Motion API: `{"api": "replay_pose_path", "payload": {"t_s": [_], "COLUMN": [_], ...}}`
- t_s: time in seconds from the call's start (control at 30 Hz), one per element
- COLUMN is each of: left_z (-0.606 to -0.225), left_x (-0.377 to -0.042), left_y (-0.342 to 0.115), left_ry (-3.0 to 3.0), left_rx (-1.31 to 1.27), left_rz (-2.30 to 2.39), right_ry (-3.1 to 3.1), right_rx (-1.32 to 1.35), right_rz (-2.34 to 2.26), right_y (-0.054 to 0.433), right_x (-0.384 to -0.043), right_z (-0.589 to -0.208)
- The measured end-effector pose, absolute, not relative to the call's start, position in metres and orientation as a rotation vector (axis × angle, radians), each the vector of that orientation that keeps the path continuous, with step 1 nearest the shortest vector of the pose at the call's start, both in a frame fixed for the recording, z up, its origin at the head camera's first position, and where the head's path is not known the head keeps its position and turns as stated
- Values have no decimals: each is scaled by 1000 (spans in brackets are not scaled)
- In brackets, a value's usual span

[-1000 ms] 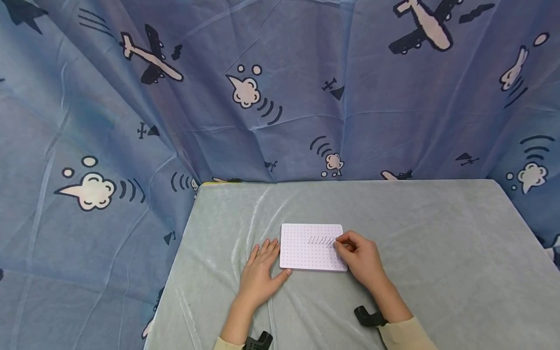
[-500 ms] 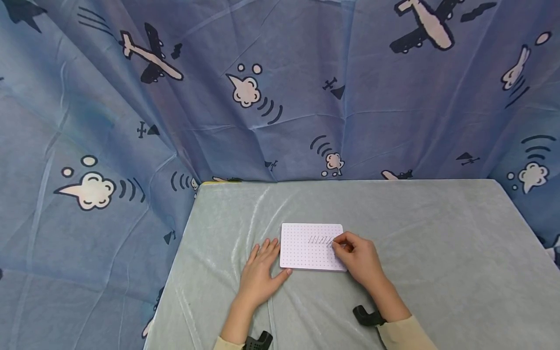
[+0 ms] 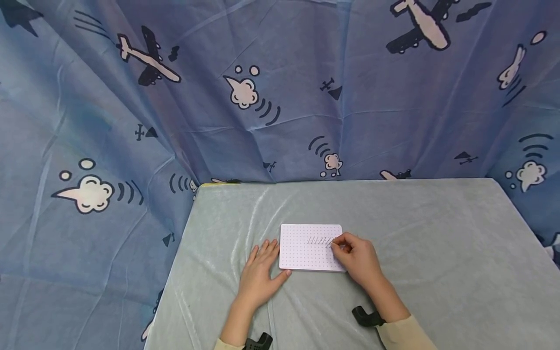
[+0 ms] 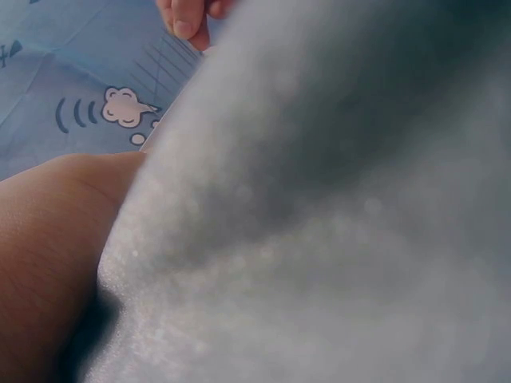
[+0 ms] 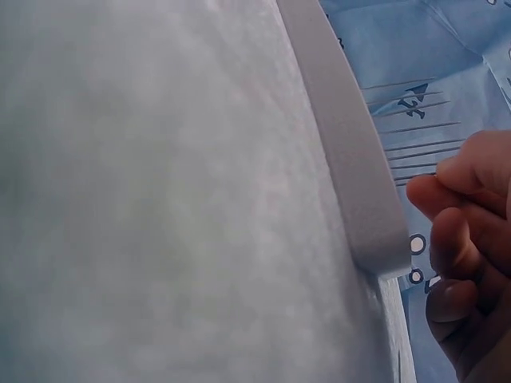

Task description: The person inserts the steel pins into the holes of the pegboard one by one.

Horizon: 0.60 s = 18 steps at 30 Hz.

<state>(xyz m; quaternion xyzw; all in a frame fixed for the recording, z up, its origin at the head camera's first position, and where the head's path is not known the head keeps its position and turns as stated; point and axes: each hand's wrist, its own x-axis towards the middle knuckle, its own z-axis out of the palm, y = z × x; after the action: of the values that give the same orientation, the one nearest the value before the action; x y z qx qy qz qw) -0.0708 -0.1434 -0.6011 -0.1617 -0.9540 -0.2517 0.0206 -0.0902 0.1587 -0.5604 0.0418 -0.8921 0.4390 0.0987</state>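
Observation:
A white pegboard (image 3: 302, 255) dotted with small holes lies on the table, and a row of thin metal pins (image 3: 319, 240) stands up from it. My left hand (image 3: 258, 279) rests flat along the board's left side, its thumb at the near-left corner. Over the board's right part, my right hand (image 3: 358, 257) pinches a thin pin between thumb and index finger. In the right wrist view several pins (image 5: 427, 126) stick out past the thick board edge (image 5: 343, 144), and the right fingertips (image 5: 431, 191) meet at the end of one. The other right fingers are curled.
A pale grey-green cloth (image 3: 415, 233) covers the table. Behind and to the left hangs a blue curtain (image 3: 280, 97) with airplane and cloud prints. Black wrist-worn devices (image 3: 367, 317) sit on both wrists, below light sleeves (image 3: 404, 333).
My right hand has shifted slightly left over the pegboard, still pinching. The left hand keeps its place at the board's left side, and the head view has tilted a little.

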Motion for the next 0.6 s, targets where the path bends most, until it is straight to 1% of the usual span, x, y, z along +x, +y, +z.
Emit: {"api": "replay_pose_path", "payload": {"t_s": [0.3, 0.6], "left_z": [-601, -602], "left_x": [-70, -70], "left_y": [-143, -143], "left_ry": [-2958, -2959], "left_rx": [-496, -490], "left_rz": [-784, -792], "right_ry": [-2613, -2626], "right_rx": [123, 65], "right_rz": [1398, 1277], "right_y": [167, 187], "right_x": [-90, -93], "right_z": [-561, -561]}}
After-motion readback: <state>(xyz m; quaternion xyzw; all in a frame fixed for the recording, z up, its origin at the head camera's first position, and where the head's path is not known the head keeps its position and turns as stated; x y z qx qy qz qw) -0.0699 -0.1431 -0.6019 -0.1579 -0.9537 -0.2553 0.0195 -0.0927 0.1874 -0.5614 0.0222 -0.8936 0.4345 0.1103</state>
